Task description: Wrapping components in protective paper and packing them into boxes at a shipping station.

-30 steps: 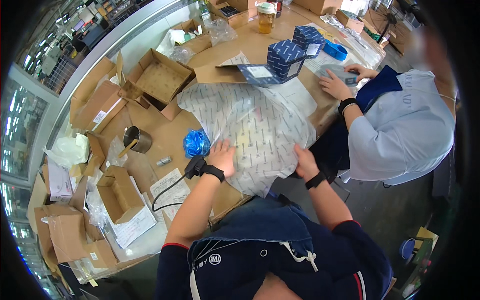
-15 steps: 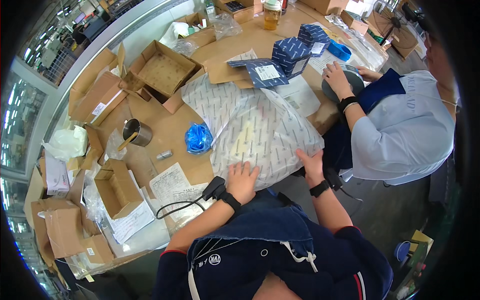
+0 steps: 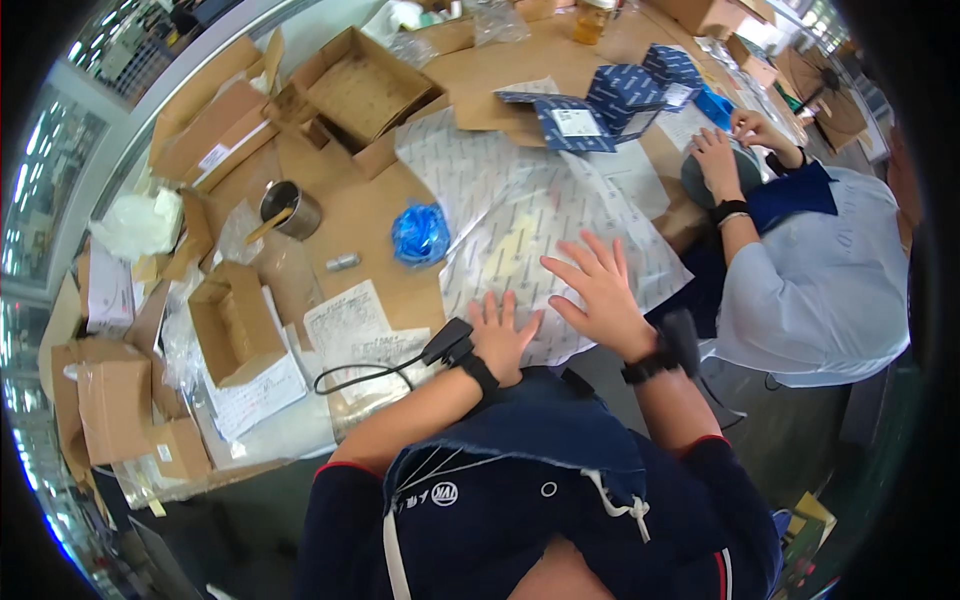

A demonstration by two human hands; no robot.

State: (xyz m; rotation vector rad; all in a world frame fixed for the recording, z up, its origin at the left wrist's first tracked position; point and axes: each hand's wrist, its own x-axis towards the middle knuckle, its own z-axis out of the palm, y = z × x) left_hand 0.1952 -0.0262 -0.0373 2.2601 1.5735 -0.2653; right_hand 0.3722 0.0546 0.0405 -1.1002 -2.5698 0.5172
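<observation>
A large white sheet of printed wrapping paper (image 3: pixel 480 200) lies creased on the table before me. Something pale yellow shows faintly through its middle; its kind cannot be made out. My left hand (image 3: pixel 502 338) rests on the sheet's near edge, fingers spread. Over the right part of the sheet is my right hand (image 3: pixel 598 295), its fingers stretched apart and nothing in them. Whether its palm touches the paper I cannot tell. Just left of the sheet sits a crumpled blue plastic bag (image 3: pixel 421 235).
Left are a metal cup (image 3: pixel 298 216) with a wooden-handled tool, a small open carton (image 3: pixel 235 325) and printed papers (image 3: pixel 345 318). An empty cardboard box (image 3: pixel 365 90) and blue boxes (image 3: pixel 622 98) stand farther back. At right a co-worker (image 3: pixel 815 260) handles a grey round object (image 3: pixel 692 180).
My right hand has left the sheet's right corner and moved inward and away from me over the paper. My left hand stays at the near edge. The whole view has shifted slightly.
</observation>
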